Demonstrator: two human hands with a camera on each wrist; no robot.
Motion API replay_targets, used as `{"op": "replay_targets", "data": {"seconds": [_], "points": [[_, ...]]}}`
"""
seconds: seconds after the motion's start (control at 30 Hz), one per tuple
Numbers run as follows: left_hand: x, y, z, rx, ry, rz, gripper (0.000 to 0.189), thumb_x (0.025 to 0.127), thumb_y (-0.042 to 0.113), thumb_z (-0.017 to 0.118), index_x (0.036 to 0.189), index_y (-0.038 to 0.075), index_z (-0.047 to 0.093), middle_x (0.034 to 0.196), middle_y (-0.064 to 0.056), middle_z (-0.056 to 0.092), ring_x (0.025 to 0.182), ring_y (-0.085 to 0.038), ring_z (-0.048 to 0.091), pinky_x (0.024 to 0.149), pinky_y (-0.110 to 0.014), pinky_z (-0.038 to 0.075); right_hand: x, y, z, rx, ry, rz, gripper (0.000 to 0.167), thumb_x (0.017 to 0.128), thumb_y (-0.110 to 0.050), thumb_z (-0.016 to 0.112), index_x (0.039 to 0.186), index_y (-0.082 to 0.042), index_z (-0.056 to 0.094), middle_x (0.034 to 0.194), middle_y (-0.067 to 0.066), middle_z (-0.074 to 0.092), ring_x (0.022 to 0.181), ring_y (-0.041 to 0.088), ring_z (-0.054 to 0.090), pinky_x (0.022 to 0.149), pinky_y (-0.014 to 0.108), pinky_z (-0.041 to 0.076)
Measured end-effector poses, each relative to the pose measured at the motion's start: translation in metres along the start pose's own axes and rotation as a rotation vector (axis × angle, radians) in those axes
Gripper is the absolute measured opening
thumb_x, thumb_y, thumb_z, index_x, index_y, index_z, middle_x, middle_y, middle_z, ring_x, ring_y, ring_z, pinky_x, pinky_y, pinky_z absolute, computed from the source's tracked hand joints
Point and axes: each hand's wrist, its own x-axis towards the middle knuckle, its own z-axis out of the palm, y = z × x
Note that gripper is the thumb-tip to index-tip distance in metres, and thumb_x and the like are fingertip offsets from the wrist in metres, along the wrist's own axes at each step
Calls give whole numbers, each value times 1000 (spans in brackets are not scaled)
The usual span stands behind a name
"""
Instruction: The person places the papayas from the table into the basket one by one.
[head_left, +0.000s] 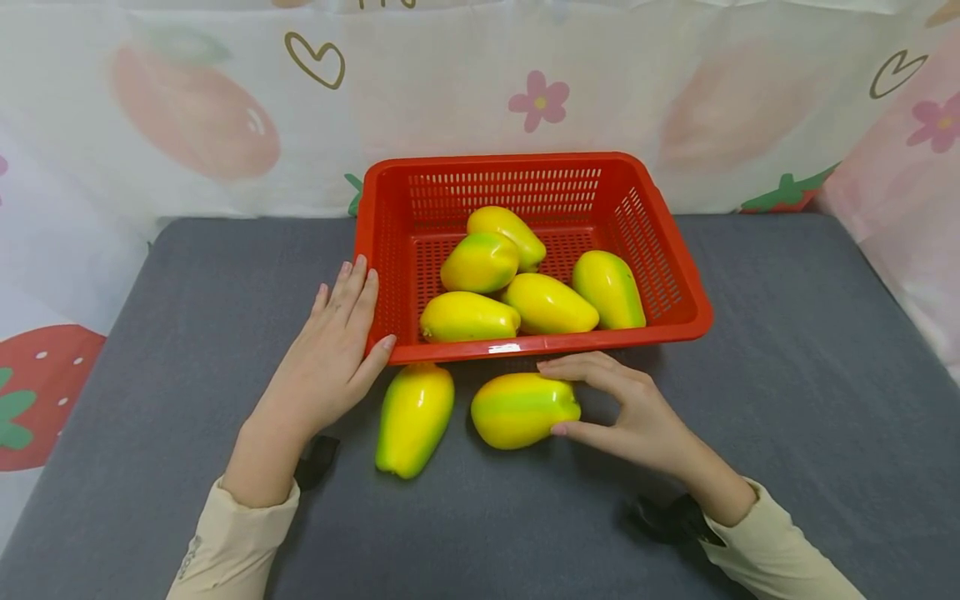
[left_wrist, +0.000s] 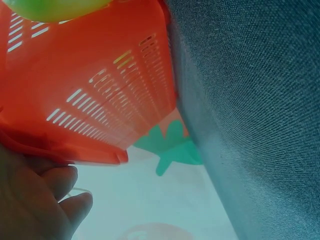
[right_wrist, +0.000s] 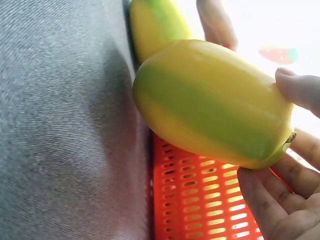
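A red plastic basket (head_left: 525, 346) with slotted walls holds several yellow-green papayas (head_left: 609, 287). My left hand (head_left: 322, 358) rests at its left rim, fingers straight along the side and thumb at the front corner. In the left wrist view, fingertips (left_wrist: 75, 205) show beside the rim. My right hand (head_left: 630, 404) holds one papaya (head_left: 521, 410) by its right end, just in front of the basket. Thumb and fingers lie on opposite sides of this papaya (right_wrist: 210, 100), and its small stem end faces the palm. Another papaya (head_left: 415, 421) lies lengthwise between the hands, its far end at the basket's front rim.
The basket stands on a grey cloth-covered table (head_left: 787, 350), close to its back edge. Behind hangs a pale curtain (head_left: 420, 83) printed with fruit, flowers and hearts. Dark straps (head_left: 667, 517) sit at both wrists near the sleeves.
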Motion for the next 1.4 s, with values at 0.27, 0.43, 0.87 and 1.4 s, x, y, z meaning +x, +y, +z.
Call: {"op": "replay_targets", "data": {"seconds": [0.27, 0.43, 0.87, 1.4], "points": [[0, 0, 0, -2, 0, 4, 69, 96, 31, 45, 147, -8, 19, 155, -21, 11, 143, -32, 6, 113, -51, 10, 1, -12, -8, 34, 24, -44, 57, 69, -8, 84, 121, -2, 62, 118, 9, 63, 111, 18, 54, 94, 23, 43], [-1, 0, 0, -6, 1, 8, 68, 97, 31, 45, 146, -8, 19, 155, -21, 11, 143, -32, 6, 113, -51, 10, 2, -16, -12, 69, 63, -101, 53, 77, -23, 78, 119, 3, 61, 118, 11, 63, 109, 18, 55, 92, 23, 44], [-1, 0, 0, -8, -5, 2, 69, 96, 31, 45, 147, -7, 18, 155, -21, 10, 143, -31, 5, 113, -50, 9, 2, -24, -25, 155, 120, -128, 53, 79, -20, 76, 118, 11, 58, 121, 13, 61, 113, 20, 54, 94, 24, 44], [0, -1, 1, -16, 2, 10, 69, 97, 32, 44, 147, -7, 17, 155, -21, 9, 143, -31, 4, 113, -50, 7, 5, -31, -36, 254, 168, -156, 52, 79, -11, 75, 117, 18, 54, 124, 17, 58, 116, 25, 52, 92, 26, 46]]}}
